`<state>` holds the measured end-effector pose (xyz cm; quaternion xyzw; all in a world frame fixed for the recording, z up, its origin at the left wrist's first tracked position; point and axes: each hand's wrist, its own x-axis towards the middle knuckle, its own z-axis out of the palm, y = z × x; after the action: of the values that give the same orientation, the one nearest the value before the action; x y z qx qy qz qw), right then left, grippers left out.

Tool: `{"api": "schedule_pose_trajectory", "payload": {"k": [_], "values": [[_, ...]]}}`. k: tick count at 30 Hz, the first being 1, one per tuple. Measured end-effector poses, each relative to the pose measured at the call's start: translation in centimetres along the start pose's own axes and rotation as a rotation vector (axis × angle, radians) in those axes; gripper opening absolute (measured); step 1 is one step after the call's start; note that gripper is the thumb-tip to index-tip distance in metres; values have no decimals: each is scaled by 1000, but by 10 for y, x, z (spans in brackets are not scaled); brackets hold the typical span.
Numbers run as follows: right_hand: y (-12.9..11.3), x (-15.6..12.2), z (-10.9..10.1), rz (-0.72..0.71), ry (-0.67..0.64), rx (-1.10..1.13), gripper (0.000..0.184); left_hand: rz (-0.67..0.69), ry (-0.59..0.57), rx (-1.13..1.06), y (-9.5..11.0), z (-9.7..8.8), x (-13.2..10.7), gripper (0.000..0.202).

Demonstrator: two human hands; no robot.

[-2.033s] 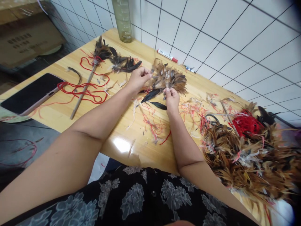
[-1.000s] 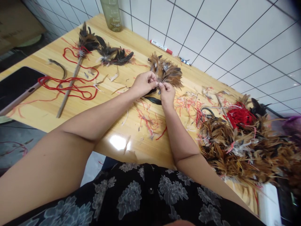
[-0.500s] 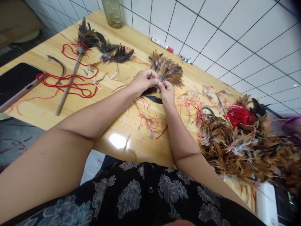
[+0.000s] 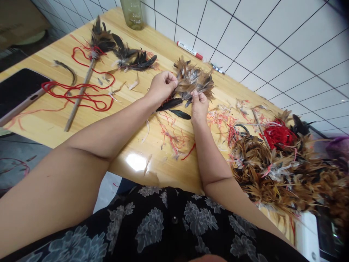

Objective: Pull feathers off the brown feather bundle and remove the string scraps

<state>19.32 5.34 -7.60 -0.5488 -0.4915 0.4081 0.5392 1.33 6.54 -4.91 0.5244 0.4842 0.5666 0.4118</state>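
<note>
A bunch of brown feathers (image 4: 192, 74) lies fanned out on the wooden table. My left hand (image 4: 163, 86) is closed at its near left edge, thumb and fingers pinching feathers there; the exact pinch is partly hidden. At the near right edge, my right hand (image 4: 200, 105) pinches feathers between thumb and forefinger, and a dark tip shows beside the thumb. Below my left hand lies a long black feather (image 4: 171, 104), with a dark green feather (image 4: 180, 114) close by. Scraps of red thread (image 4: 174, 138) are scattered nearer my body.
To the left, red cord (image 4: 95, 103) loops over a stick (image 4: 81, 91) topped with dark feathers, near a phone (image 4: 21, 91). Black feathers (image 4: 133, 60) lie behind. A red marker (image 4: 189, 50) and bottle (image 4: 132, 16) stand by the tiled wall. Brown feathers (image 4: 272, 171) and red thread (image 4: 280, 134) pile up right.
My hands have moved apart from their shared pinch, the left slightly left, the right slightly right. The feather bunch has spread wider between them.
</note>
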Motion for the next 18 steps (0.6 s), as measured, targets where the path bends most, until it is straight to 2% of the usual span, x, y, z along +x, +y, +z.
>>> {"api": "schedule_pose_trajectory", "payload": {"k": [2, 8, 13, 18], "values": [[3, 1, 0, -8, -3, 1, 55, -46, 17, 32, 9, 3, -4, 29], [20, 7, 0, -115, -38, -9, 60, -115, -113, -68, 34, 16, -21, 30], [27, 10, 4, -153, -68, -53, 57, -115, -121, -18, 34, 19, -25, 30], [28, 9, 6, -161, -29, -128, 51, -133, -121, 35, 32, 20, -25, 31]]}}
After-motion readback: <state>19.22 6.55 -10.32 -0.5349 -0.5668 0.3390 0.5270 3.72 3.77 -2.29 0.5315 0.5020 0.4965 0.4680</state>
